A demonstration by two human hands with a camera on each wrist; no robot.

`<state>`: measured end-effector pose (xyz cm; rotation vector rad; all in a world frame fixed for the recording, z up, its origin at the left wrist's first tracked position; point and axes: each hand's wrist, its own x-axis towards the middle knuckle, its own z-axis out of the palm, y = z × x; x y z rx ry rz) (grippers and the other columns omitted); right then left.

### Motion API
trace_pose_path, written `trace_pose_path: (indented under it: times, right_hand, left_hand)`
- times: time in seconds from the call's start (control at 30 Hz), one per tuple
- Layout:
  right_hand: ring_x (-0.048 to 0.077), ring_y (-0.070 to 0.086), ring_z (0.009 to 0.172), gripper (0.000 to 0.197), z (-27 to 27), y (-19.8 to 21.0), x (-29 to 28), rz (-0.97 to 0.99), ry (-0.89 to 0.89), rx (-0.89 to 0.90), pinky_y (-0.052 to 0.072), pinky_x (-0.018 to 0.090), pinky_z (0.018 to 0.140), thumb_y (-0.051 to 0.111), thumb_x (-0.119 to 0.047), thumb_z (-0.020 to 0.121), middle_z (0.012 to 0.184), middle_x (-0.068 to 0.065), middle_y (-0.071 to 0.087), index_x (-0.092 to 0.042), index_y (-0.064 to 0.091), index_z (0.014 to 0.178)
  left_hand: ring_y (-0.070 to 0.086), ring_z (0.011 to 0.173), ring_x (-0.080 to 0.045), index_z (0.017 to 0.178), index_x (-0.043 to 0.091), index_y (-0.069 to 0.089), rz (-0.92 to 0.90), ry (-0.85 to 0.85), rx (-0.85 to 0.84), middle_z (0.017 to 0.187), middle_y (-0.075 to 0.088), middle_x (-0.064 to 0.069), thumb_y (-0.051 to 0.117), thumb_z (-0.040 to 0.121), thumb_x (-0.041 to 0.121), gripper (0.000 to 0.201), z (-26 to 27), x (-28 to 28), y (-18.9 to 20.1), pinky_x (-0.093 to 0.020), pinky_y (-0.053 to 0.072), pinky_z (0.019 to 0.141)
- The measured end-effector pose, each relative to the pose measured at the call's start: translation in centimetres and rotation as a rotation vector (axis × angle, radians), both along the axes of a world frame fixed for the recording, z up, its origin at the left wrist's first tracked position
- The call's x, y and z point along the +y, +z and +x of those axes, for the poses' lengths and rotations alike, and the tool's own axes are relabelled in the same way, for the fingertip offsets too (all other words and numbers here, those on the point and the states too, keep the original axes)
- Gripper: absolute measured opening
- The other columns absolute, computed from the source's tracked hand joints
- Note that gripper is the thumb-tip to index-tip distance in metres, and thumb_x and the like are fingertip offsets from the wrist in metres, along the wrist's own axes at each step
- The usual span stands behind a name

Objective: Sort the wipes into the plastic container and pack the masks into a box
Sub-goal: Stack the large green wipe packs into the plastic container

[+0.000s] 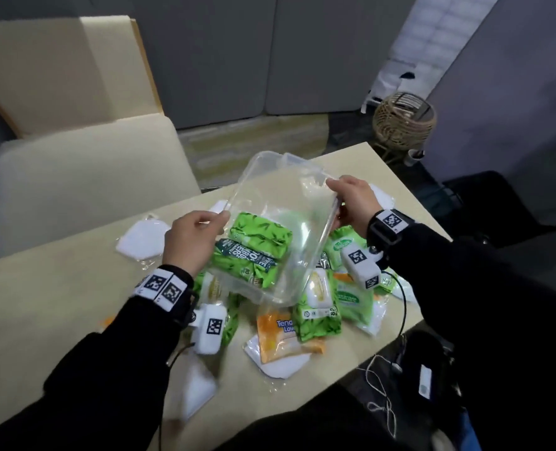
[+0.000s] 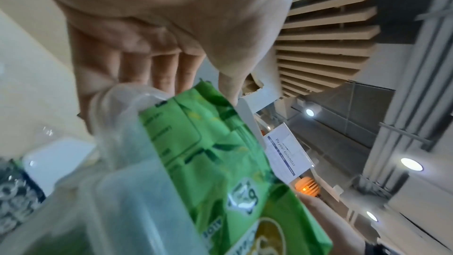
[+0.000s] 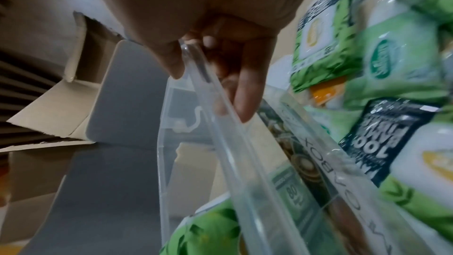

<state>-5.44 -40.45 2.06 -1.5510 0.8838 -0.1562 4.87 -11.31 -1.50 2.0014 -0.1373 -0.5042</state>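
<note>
Both hands hold a clear plastic container [image 1: 280,190] tilted in the air above the table [image 1: 42,288]. My left hand [image 1: 192,239] grips its left rim, thumb on top. My right hand [image 1: 351,200] grips the right rim. One green wipes pack [image 1: 254,249] lies inside. In the left wrist view my fingers [image 2: 147,69] reach under the container [image 2: 117,143] beside that green pack [image 2: 208,152]. In the right wrist view my thumb and fingers [image 3: 245,84] pinch the rim [image 3: 220,123]. Under the container lie more wipes packs, green [image 1: 319,310] and orange [image 1: 283,336]. White masks [image 1: 141,239] lie around them.
Another mask [image 1: 198,388] lies near the table's front edge and one [image 1: 285,364] under the orange pack. Pale cardboard flaps [image 1: 58,76] stand beyond the table at the far left. A wicker basket [image 1: 403,125] sits on the floor at the back right.
</note>
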Motion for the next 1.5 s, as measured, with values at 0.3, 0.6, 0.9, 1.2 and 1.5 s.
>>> trace_pose_path:
  times: [0.3,0.6,0.9,1.2,1.5]
  right_hand:
    - [0.034,0.07,0.052,0.018,-2.3,-4.1,-3.9,0.326,0.087,0.043,0.064,0.047,0.054,0.056,-0.016,0.104,0.058,0.015,0.053,0.0,0.054,0.112]
    - [0.048,0.074,0.097,0.021,-2.2,-4.2,-6.2,0.401,0.605,0.073,0.064,0.046,0.065,0.068,-0.024,0.098,0.093,0.034,0.072,-0.01,0.053,0.092]
    - [0.023,0.076,0.1,0.023,-3.8,-7.9,-4.3,0.094,0.999,0.195,0.06,0.043,0.088,0.08,-0.027,0.09,0.102,0.009,0.079,-0.006,0.074,0.097]
    - [0.017,0.072,0.099,0.029,-1.6,-13.8,9.8,-0.313,1.198,0.271,0.057,0.035,0.092,0.086,-0.03,0.078,0.108,-0.002,0.078,-0.022,0.081,0.106]
    - [0.034,0.034,0.142,0.123,-2.7,-17.6,12.5,-1.009,1.623,0.454,0.037,0.074,0.1,0.096,-0.054,0.05,0.159,0.0,0.029,-0.065,0.021,0.146]
  left_hand:
    - [0.067,0.068,-0.022,0.086,0.016,0.074,-0.304,0.447,0.409,0.086,0.071,-0.006,0.066,0.096,0.029,0.018,-3.8,-1.1,-3.4,-0.033,0.054,0.066]
    - [0.07,0.064,-0.028,0.141,0.038,0.048,-0.398,0.452,0.579,0.127,0.064,-0.01,0.061,0.098,0.007,0.054,-8.2,-1.9,-4.6,-0.049,0.063,0.06]
    - [0.068,0.053,-0.024,0.143,0.036,0.055,-0.406,0.606,0.463,0.119,0.058,-0.011,0.058,0.094,-0.001,0.061,-9.2,1.4,-4.5,-0.042,0.063,0.055]
    - [0.065,0.058,-0.024,0.127,0.043,0.063,-0.399,0.615,0.492,0.116,0.055,-0.011,0.053,0.097,0.003,0.051,-8.8,11.9,-5.0,-0.038,0.059,0.047]
    - [0.061,0.064,-0.029,0.12,0.052,0.069,-0.372,0.582,0.501,0.11,0.064,-0.014,0.061,0.091,0.004,0.057,-6.8,17.7,-5.8,-0.05,0.047,0.073]
